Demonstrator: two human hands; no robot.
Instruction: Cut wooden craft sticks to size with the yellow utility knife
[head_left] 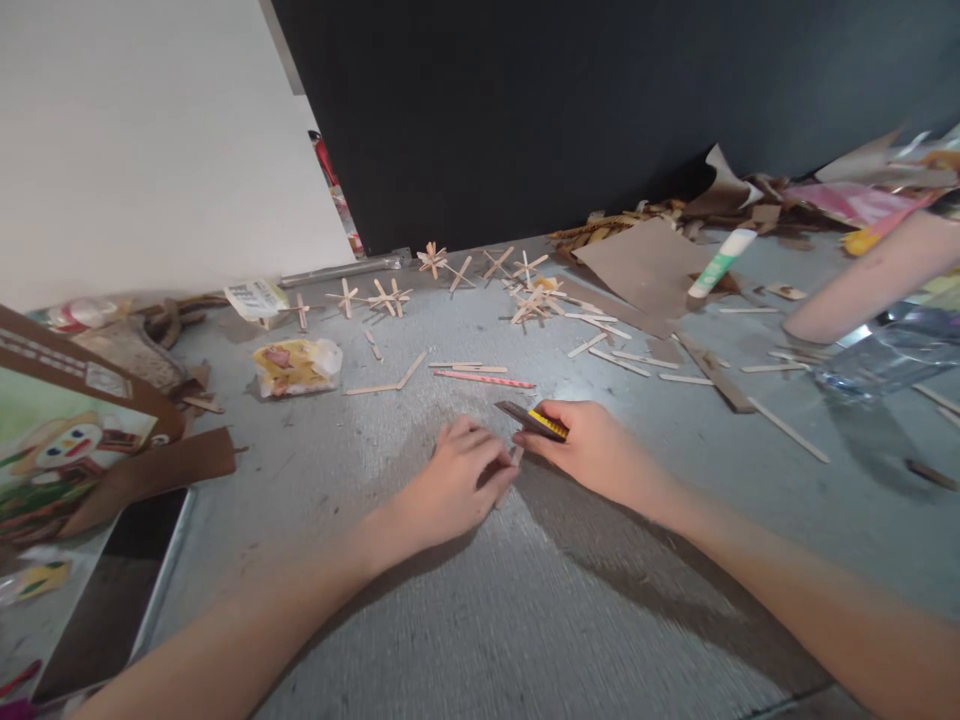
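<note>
A phone lies left of a person's left grip, whose fingers pinch a short wooden stick; just beyond stretches a red-and-white striped strip. Rightward, a yellow-and-black cutter sits clamped in the right grip, a green-and-white tube leaning farther right beyond it.

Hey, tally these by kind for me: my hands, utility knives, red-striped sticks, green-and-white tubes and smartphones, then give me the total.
Hands: 2 (left hand, right hand)
Utility knife: 1
Red-striped stick: 1
Green-and-white tube: 1
Smartphone: 1
Total: 6
</note>
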